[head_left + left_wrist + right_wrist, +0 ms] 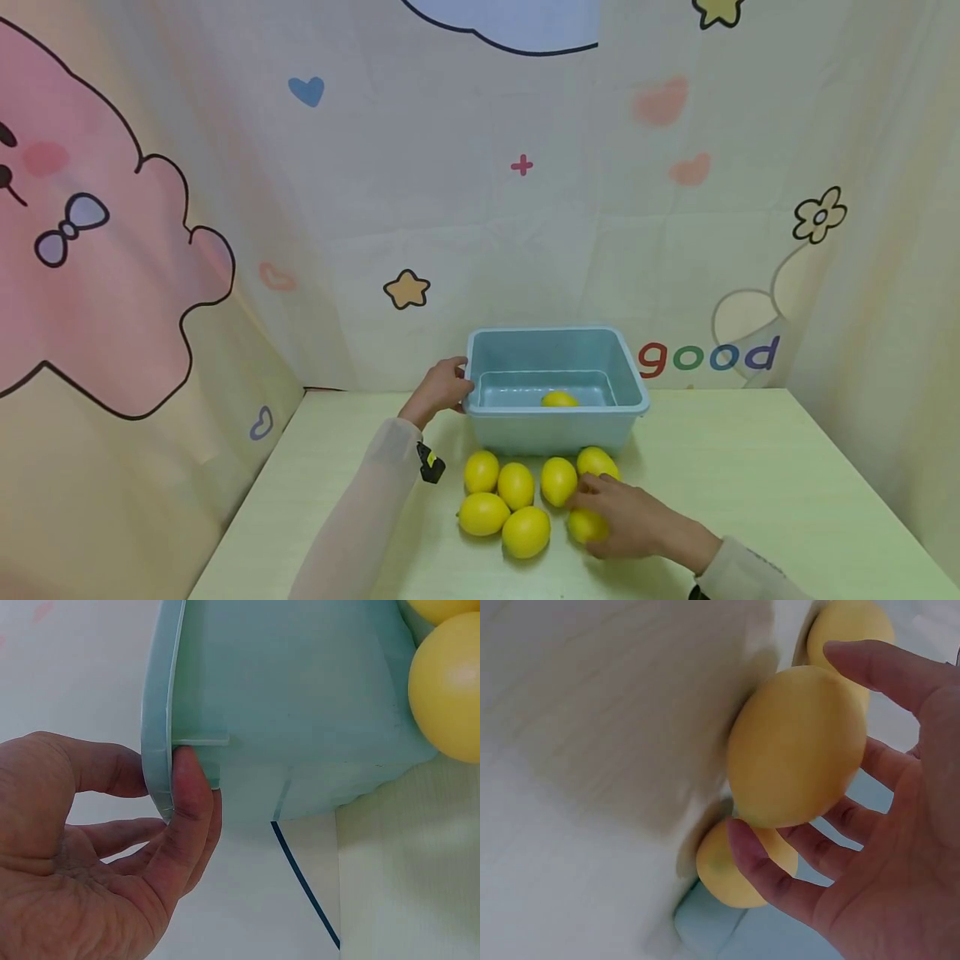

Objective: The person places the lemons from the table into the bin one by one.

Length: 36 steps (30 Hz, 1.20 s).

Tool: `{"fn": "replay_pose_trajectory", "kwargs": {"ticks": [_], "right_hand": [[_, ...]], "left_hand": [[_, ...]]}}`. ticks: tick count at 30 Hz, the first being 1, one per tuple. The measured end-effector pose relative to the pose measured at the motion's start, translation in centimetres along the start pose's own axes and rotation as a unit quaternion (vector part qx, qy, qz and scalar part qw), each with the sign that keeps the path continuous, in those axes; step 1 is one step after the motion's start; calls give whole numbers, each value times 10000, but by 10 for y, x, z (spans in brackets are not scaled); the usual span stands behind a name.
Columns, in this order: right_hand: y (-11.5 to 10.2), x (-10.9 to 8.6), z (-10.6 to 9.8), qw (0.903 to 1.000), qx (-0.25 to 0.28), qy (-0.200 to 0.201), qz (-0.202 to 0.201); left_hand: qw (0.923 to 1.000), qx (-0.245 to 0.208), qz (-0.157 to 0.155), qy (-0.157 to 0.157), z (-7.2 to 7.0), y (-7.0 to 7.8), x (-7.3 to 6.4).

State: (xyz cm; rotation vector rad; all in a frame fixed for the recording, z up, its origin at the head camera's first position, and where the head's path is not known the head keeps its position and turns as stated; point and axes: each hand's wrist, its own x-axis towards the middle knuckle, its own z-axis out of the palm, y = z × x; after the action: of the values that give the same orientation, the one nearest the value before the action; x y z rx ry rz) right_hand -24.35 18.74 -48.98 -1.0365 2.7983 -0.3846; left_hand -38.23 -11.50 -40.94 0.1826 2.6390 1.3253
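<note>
My left hand (442, 386) grips the left rim of a light blue plastic tub (555, 429). In the left wrist view, its thumb lies on one side of the rim and its fingers curl under the other. A single lemon (559, 400) is visible inside the tub. My right hand (626, 518) reaches around a lemon (796, 746) on the table, partly covering it in the head view. Its fingers are spread and gently bent about the fruit, and the thumb looks slightly apart from it. Another lemon (597, 463) lies just beyond this hand.
Several more lemons, such as one yellow lemon (527, 532) at the front, lie grouped before the tub on the pale table (720, 467). A printed curtain (465, 183) hangs close behind the tub and along both sides.
</note>
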Motion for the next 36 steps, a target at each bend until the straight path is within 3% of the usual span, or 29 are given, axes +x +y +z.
{"fn": "replay_pose_trajectory", "kwargs": {"ticks": [20, 28, 36], "right_hand": [[-5, 1, 16, 9987, 278, -411, 127], [-6, 2, 16, 9987, 128, -477, -118], [-5, -5, 7, 9988, 73, -487, -7]], "left_hand": [[10000, 48, 51, 11, -2, -2, 1], [10000, 38, 57, 21, -1, -1, -1], [10000, -22, 5, -34, -1, 0, -2]]}}
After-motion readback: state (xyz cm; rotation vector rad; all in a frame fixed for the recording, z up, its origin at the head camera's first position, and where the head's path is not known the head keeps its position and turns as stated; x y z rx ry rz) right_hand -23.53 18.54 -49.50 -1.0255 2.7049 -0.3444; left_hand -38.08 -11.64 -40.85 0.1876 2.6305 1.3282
